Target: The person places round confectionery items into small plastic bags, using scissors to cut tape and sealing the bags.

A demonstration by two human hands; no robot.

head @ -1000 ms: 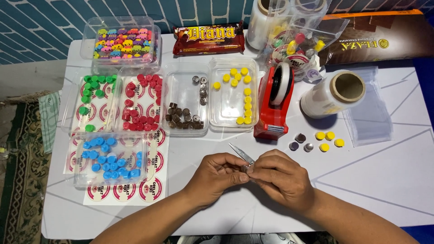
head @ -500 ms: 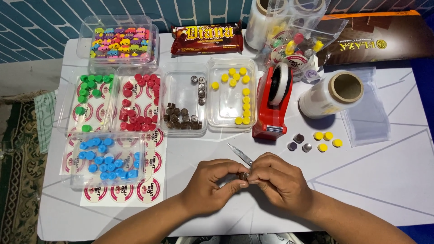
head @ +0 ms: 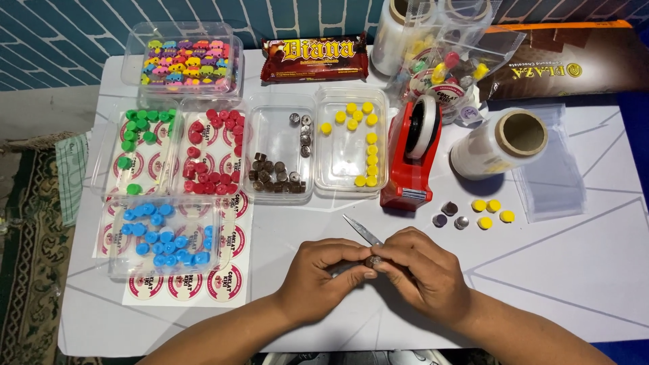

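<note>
Your left hand [head: 324,280] and right hand [head: 422,274] pinch one small brown piece [head: 373,260] together over the desk [head: 581,270]; sorted trays [head: 280,145] at 11 o'clock keep colours separate.

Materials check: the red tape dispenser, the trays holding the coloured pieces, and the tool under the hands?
Tape dispenser: looks like moulded plastic, glossy red, with soft highlights on its rounded body.
Trays: thin clear plastic, see-through, with glare along the rims.
Tool: likely metal; a slim silvery tip shows between the left hand and right hand, the rest is hidden.
</note>
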